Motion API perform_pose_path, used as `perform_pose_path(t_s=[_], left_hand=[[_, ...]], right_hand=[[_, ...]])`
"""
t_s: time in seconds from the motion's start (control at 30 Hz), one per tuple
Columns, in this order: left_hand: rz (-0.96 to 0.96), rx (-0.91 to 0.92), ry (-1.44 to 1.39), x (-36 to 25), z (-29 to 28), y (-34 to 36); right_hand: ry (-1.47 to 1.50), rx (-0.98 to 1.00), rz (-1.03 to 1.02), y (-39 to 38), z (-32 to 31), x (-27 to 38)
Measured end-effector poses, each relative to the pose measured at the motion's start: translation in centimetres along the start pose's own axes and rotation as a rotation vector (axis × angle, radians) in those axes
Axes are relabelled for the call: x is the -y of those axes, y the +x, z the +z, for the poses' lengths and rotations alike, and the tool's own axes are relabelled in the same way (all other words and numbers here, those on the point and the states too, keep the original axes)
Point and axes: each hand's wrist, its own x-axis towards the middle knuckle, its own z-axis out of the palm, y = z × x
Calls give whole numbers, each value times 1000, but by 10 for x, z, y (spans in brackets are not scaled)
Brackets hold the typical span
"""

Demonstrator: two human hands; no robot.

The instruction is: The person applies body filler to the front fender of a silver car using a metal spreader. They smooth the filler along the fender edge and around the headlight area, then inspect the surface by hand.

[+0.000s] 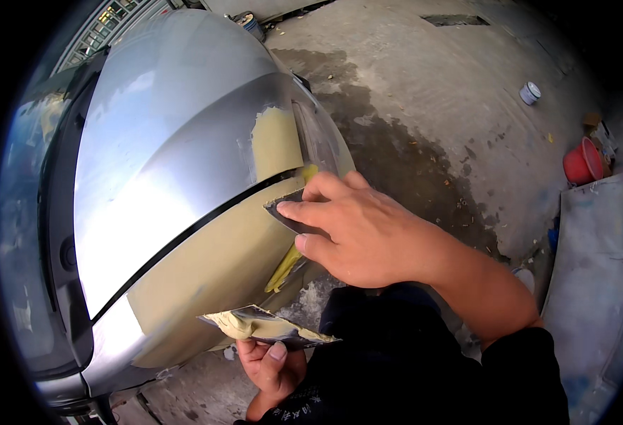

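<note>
My right hand grips a dark, thin spreader against the car's front fender, which is coated in beige filler. A streak of brighter yellow filler shows just below that hand. In my left hand, held low beside the fender, is a flat metal plate carrying a lump of pale yellow putty. Another beige patch lies on the edge of the silver hood, across a dark panel gap from the fender.
The windshield is at the left. On the stained concrete floor sit a small white can and a red bucket. A grey panel stands at the right, and more cans are behind the car.
</note>
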Motion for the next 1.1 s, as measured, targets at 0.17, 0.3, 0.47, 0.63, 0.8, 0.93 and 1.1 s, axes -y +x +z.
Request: perform_pose_path(t_s=[0.17,0.3,0.47,0.63,0.8,0.93,1.1], left_hand=[[-31,31,0,1,12,2],[-8,50,15,2,11,1],[14,33,50,3,6,-2],[55,11,64,2,2,-1],[71,-55,59,1,24,1],[83,58,83,-1,10,1],[78,50,83,0,8,-4]], right_hand=[[-9,-163,-190,-19,22,-19],[105,-164,-33,-9,2,-39],[107,-30,79,16,-4,-50],[150,-8,-5,1,1,-29],[97,-110,-98,-17,21,-31],[147,-111,0,-13,4,-47],[121,-71,32,2,6,-52]])
